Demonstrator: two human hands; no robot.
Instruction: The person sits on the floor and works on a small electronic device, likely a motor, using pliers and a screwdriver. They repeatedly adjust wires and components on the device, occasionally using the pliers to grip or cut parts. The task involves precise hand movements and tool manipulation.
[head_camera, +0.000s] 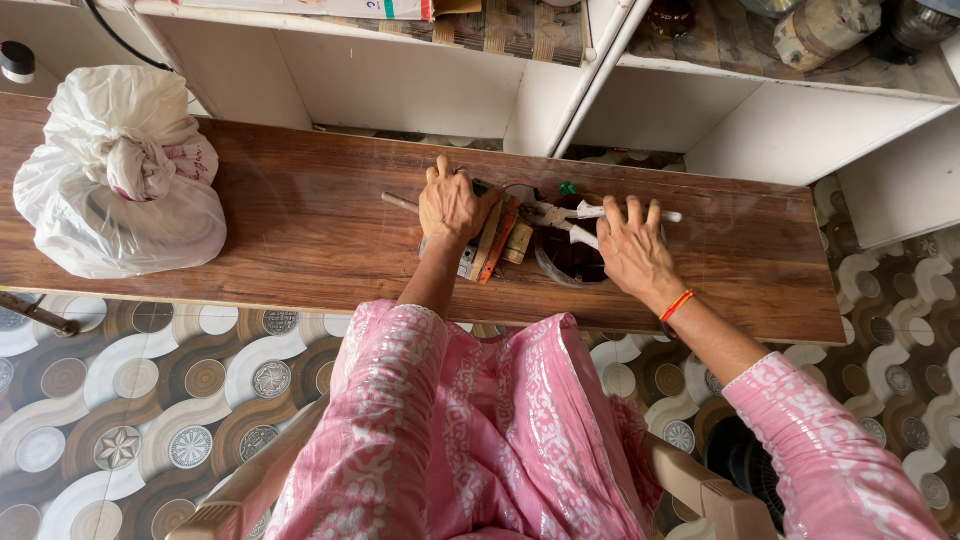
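My left hand (452, 207) rests palm down on a pile of small tools (497, 243) on the wooden board (300, 220), its fingers spread over a thin metal rod (398, 201). My right hand (632, 250) lies on top of a dark round container (565, 258), fingers apart, touching white-handled pliers (580, 214) laid across its rim. A small cork-coloured block (519, 243) and an orange-edged flat tool (500, 240) sit between the hands. Whether either hand actually grips anything is hidden under the palms.
A knotted white plastic bag (120, 175) sits on the board's left end. White shelving (420, 80) rises behind the board, with jars (825, 25) on the right shelf. Patterned floor tiles (130, 400) lie below, and chair arms (700, 490) flank me.
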